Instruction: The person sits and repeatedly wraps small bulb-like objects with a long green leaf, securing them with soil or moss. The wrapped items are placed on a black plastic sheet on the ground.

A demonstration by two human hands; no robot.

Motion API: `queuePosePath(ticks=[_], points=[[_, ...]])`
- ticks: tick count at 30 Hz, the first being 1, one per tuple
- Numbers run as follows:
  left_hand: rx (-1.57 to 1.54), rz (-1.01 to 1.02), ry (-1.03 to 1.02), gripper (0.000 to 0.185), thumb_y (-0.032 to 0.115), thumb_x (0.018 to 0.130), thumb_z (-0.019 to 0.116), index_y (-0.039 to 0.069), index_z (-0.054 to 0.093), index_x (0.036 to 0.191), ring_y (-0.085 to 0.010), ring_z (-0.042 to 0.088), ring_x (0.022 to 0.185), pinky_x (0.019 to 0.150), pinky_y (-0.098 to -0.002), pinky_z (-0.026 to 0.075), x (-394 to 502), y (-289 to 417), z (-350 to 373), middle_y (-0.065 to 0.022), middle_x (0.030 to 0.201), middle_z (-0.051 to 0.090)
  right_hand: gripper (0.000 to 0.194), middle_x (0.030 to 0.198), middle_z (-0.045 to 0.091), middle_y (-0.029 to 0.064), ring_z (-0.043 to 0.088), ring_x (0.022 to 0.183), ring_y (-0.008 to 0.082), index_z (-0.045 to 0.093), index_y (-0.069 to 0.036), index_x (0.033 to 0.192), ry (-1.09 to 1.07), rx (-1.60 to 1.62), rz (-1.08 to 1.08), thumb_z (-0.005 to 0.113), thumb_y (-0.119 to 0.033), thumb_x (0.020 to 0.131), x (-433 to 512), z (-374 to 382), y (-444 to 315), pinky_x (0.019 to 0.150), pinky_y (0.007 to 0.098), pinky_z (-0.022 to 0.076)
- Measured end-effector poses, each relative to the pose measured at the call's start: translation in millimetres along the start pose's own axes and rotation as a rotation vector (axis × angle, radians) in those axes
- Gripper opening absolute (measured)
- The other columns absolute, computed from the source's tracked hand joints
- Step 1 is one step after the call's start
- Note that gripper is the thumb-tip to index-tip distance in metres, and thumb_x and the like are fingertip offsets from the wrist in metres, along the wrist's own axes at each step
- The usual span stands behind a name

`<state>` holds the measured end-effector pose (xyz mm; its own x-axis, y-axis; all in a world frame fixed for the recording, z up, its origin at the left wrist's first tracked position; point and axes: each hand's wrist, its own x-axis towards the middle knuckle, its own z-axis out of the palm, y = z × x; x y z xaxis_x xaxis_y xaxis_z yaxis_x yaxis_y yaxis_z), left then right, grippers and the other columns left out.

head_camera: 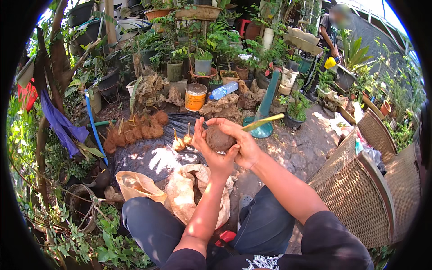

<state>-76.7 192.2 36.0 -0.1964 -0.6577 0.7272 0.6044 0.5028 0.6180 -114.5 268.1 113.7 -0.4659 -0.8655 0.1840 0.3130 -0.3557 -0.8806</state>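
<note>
Between my two hands is a round ball of dark brown soil [220, 139], with a yellow-green plant shoot [264, 122] sticking out to the right past my fingers. My left hand [213, 152] cups the ball from the left and below. My right hand [245, 143] wraps its far and right side, partly covering where the shoot enters. Beyond my left hand, two bare bulbs with short shoots, one a pale bulb [178, 144], rest on a black plastic sheet [135, 162]. An open beige sack [179, 199] stands below my forearms, its contents mostly hidden.
Several fibre-wrapped balls [135, 131] lie along the sheet's far left. An orange bucket [195, 98], a plastic bottle [224, 90] and a green stand [266, 104] are ahead. A woven rattan chair [354, 189] stands right. A person [329, 40] holds something yellow at back right.
</note>
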Motion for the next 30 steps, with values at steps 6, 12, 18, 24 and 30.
queuePosePath(ticks=[6,12,18,24,30], points=[[-0.337,-0.076,0.027,0.109,0.043,0.074,0.09,-0.004,0.031,0.153,-0.0277,0.045,0.137,0.116,-0.041,0.034,16.6,39.0,-1.7,-0.0184,0.147,0.045,0.041,0.126,0.066,0.0115,0.064,0.119,0.0228,0.054,-0.004,0.135,-0.09,0.036,-0.042,0.062,-0.024,0.1,-11.0,29.4,-14.5,0.107,0.0375,0.0489],[-0.277,0.08,0.163,0.096,0.035,0.074,0.085,-0.005,0.038,0.148,-0.0287,0.04,0.133,0.105,-0.0424,0.043,31.5,21.7,-21.6,-0.0175,0.139,0.052,0.035,0.12,0.066,0.0086,0.064,0.115,0.02,0.055,-0.005,0.132,-0.108,0.104,-0.072,0.061,-0.022,0.101,20.8,35.8,18.4,0.103,0.0359,0.05],[0.184,0.071,-0.233,0.089,0.041,0.066,0.086,0.0,0.055,0.139,-0.0321,0.04,0.128,0.107,-0.0449,0.037,59.7,39.2,-63.1,-0.0175,0.135,0.056,0.061,0.134,0.061,0.0136,0.062,0.123,0.0256,0.045,-0.004,0.147,0.028,0.295,-0.349,0.047,-0.049,0.107,14.4,48.9,59.3,0.107,0.041,0.0492],[0.479,0.105,-0.491,0.064,0.036,0.07,0.084,0.005,0.067,0.123,-0.034,0.05,0.131,0.111,-0.0478,0.031,23.2,31.4,-45.9,-0.0134,0.136,0.062,0.052,0.131,0.062,0.0116,0.062,0.118,0.0255,0.054,-0.001,0.135,0.188,0.545,-0.288,0.04,-0.044,0.108,-12.3,-8.0,99.2,0.103,0.0412,0.0493],[0.328,0.033,-0.283,0.047,0.022,0.072,0.082,0.001,0.067,0.112,-0.0332,0.059,0.121,0.108,-0.0439,0.035,-6.2,17.9,-24.1,-0.017,0.13,0.066,0.034,0.116,0.062,0.0042,0.061,0.108,0.0154,0.058,-0.004,0.125,0.203,0.616,-0.355,0.045,-0.03,0.107,-10.7,-24.0,111.8,0.095,0.032,0.0489]])
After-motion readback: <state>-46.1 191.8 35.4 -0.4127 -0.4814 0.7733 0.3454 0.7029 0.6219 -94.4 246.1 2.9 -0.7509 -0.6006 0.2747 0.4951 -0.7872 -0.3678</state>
